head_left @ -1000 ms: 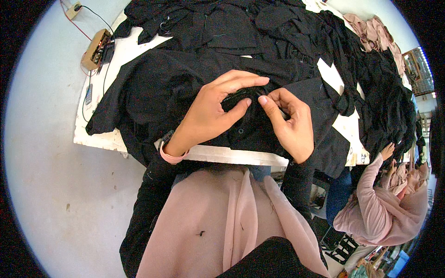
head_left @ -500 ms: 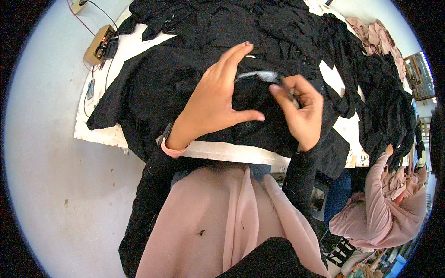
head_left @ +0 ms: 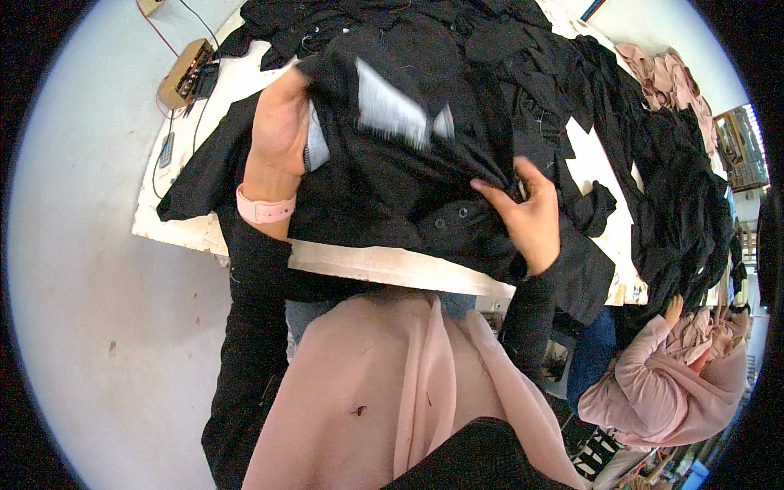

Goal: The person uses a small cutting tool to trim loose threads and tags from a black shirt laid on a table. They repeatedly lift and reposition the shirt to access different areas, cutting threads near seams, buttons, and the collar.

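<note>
Nearest, pale pink cloth [head_left: 351, 367] hangs over the person's front, then the desk [head_left: 392, 265], its pale near edge showing. Black garment [head_left: 367, 196] lies over that edge, centre, between the hands, w/ two small buttons [head_left: 463, 212] toward the right. R hand [head_left: 518, 208] is part-closed, cloth bunched betw. thumb & forefinger; small pale item by its curled fingers, can't ID. L hand [head_left: 282, 122] is raised at the garment's left side, fingers hidden/blurred, so can't tell how far open or if gripping. Blurred pale patches [head_left: 388, 102] show farther up; lining or other, unclear.

Step in hand, prob.: lifting/turning the cloth. Next move likely calls for a firm R hold while the L side gets laid flat.

Far left, open tan box [head_left: 186, 73] holds small dark parts, details n/a. Far side: heaped black clothes [head_left: 408, 41].
</note>
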Action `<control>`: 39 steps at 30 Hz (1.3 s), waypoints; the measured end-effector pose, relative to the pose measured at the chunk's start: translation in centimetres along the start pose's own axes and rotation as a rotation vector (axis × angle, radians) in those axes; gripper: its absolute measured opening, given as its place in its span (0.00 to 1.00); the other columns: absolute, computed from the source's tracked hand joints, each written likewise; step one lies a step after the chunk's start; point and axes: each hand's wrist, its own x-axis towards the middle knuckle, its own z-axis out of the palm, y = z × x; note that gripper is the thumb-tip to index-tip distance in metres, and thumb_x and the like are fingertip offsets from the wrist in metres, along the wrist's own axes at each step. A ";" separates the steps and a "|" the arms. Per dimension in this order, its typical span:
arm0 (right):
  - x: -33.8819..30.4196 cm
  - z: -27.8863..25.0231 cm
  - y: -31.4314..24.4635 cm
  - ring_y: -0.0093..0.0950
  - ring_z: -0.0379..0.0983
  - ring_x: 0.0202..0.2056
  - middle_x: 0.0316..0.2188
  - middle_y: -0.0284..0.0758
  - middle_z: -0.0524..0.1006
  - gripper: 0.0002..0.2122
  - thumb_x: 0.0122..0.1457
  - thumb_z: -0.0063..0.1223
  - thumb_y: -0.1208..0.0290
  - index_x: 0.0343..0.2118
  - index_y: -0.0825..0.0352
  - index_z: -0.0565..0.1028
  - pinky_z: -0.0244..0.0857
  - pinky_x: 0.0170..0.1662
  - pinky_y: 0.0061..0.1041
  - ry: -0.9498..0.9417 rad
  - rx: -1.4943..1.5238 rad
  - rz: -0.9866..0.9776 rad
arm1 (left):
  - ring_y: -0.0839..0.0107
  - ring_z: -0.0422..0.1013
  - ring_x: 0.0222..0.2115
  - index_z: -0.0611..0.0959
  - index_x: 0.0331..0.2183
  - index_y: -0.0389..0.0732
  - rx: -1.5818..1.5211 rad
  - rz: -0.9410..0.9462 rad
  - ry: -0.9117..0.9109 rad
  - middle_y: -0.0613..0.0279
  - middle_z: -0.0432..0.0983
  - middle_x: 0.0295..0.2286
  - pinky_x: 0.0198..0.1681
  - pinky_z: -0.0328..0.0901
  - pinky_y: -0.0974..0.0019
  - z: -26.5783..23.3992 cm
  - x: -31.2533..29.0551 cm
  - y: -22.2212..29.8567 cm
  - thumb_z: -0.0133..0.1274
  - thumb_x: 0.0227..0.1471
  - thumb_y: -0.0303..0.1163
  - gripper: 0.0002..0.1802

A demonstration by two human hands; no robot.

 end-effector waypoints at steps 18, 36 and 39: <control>0.7 0.3 2.3 0.35 0.80 0.41 0.41 0.43 0.82 0.13 0.60 0.53 0.74 0.47 0.69 0.76 0.74 0.48 0.33 0.047 1.303 0.305 | 0.61 0.71 0.52 0.74 0.55 0.31 0.489 0.600 0.428 0.49 0.74 0.52 0.60 0.63 0.58 -3.2 -3.9 -5.3 0.46 0.65 0.42 0.27; 0.6 2.5 3.8 0.36 0.77 0.49 0.49 0.41 0.79 0.20 0.66 0.50 0.58 0.52 0.69 0.75 0.69 0.56 0.36 -0.078 1.393 0.361 | 0.67 0.74 0.31 0.80 0.43 0.40 1.795 0.562 0.408 0.59 0.79 0.32 0.36 0.69 0.65 1.9 -1.9 -1.3 0.68 0.45 0.38 0.23; 0.4 2.1 3.0 0.36 0.76 0.50 0.51 0.42 0.78 0.21 0.67 0.48 0.57 0.54 0.69 0.73 0.68 0.57 0.36 -0.137 1.507 0.355 | 0.66 0.73 0.27 0.81 0.40 0.40 2.113 0.688 0.251 0.60 0.78 0.27 0.33 0.69 0.67 3.9 -2.0 -4.1 0.69 0.43 0.34 0.21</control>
